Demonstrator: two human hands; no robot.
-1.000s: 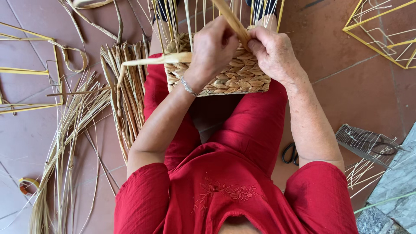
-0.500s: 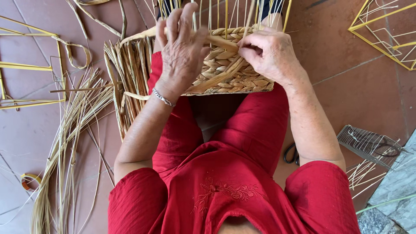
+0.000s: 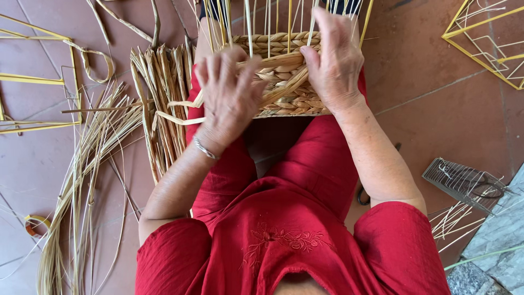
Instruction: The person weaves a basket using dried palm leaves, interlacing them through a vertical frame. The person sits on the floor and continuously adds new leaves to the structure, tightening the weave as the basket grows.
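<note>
A half-woven straw basket [image 3: 284,82] rests on my red-clad knees, with thin yellow wire uprights [image 3: 268,22] rising from its top rows. My left hand [image 3: 226,95] lies over the basket's left side, fingers curled on a flat straw strand [image 3: 177,112] that trails out to the left. My right hand [image 3: 333,63] presses on the basket's right part, thumb pinning a strand against the weave. A silver bracelet sits on my left wrist.
A bundle of dried straw [image 3: 164,93] lies left of my leg, and long loose strands [image 3: 82,180] fan over the tiled floor. Yellow wire frames stand at far left [image 3: 38,82] and top right [image 3: 491,43]. A grey wire rack [image 3: 464,183] and a tape roll [image 3: 35,224] lie nearby.
My left hand came down from the top of the basket to its left side, drawing the strand leftwards. My right hand shifted up onto the weave.
</note>
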